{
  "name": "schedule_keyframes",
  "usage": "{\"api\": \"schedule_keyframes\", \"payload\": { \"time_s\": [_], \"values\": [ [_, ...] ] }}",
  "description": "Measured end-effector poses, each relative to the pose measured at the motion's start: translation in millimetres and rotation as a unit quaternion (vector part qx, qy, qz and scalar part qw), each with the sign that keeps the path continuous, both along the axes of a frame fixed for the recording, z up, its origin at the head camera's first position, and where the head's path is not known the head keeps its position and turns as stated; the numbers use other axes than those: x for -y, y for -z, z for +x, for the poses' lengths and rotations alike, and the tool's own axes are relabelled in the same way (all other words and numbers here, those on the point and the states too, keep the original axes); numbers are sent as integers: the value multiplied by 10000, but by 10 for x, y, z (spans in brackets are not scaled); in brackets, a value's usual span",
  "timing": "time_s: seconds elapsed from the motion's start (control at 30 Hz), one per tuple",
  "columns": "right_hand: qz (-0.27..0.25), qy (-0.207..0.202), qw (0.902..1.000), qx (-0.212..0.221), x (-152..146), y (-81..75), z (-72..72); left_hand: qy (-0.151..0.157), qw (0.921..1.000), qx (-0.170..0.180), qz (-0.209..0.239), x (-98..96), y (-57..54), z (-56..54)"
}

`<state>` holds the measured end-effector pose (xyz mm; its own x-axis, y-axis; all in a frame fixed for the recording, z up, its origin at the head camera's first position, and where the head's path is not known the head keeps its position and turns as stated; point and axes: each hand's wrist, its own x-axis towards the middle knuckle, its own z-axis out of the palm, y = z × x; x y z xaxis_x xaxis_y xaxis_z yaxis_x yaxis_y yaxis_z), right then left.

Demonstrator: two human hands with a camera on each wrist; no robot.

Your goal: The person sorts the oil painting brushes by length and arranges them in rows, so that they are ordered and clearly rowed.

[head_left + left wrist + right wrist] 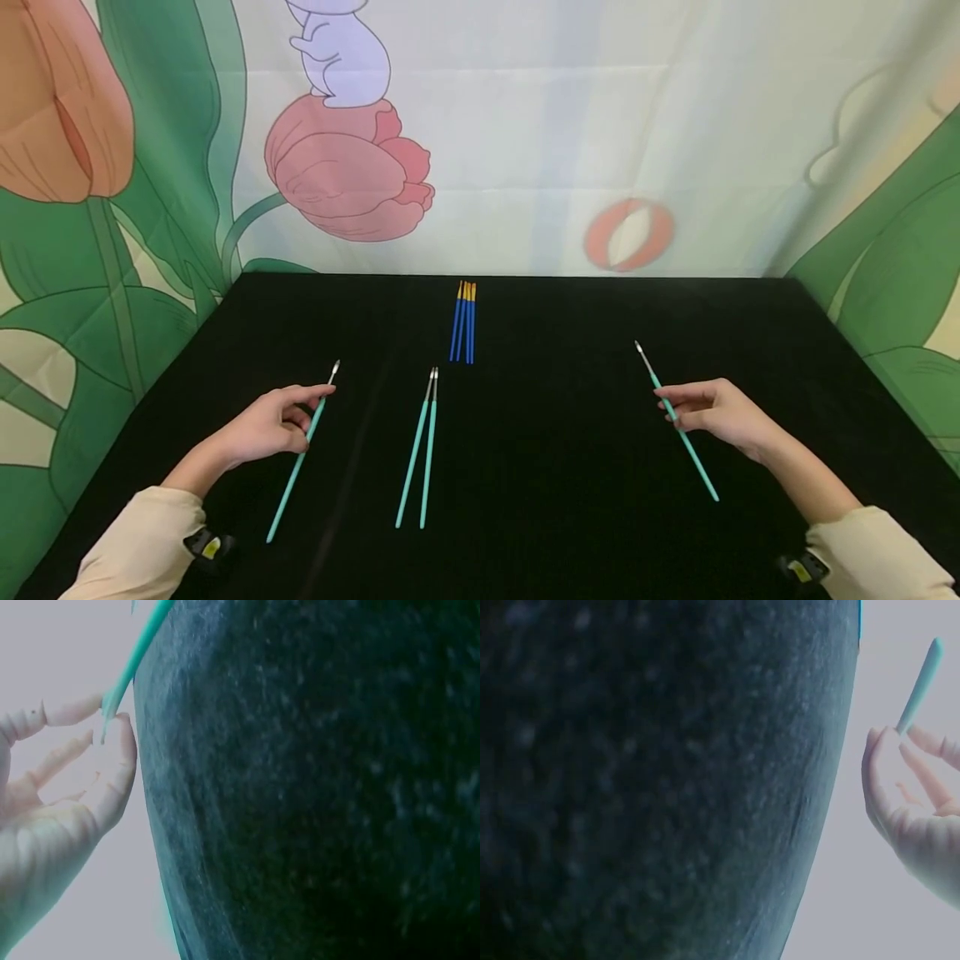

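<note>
In the head view my left hand (272,423) pinches a teal-handled paintbrush (296,475) between thumb and fingers, its bristle end pointing away from me. On the other side, my right hand (716,412) pinches a second teal paintbrush (697,464), tilted with its tip toward the upper left. Between the hands, two more teal paintbrushes (428,467) lie close together, their tips nearly meeting. The left wrist view shows a teal handle (141,649) rising from the left fingertips. A handle end (921,684) sticks up past the right fingers in the right wrist view.
Several blue-handled brushes (462,325) with yellow-orange tips lie in a group near the back edge of the black table (555,467). A printed cloth (510,150) with flowers and leaves hangs behind the table and along its sides.
</note>
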<state>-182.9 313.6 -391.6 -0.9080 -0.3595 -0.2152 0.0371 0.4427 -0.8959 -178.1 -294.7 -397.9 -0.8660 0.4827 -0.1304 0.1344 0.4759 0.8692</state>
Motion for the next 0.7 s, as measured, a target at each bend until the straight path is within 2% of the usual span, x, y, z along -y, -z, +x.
{"api": "schedule_keyframes", "payload": {
  "time_s": [0.23, 0.47, 0.7],
  "values": [
    [-83, 52, 9997, -219, 50, -6, 19, -170, 9997, -169, 23, -72, -40, 28],
    [-172, 163, 9995, -187, 102, -24, 42, -197, 9989, -272, 340, -116, -60, 39],
    [-211, 260, 9992, -196, 145, -45, 73, -390, 9975, -249, 531, -237, -91, 63]
  ]
}}
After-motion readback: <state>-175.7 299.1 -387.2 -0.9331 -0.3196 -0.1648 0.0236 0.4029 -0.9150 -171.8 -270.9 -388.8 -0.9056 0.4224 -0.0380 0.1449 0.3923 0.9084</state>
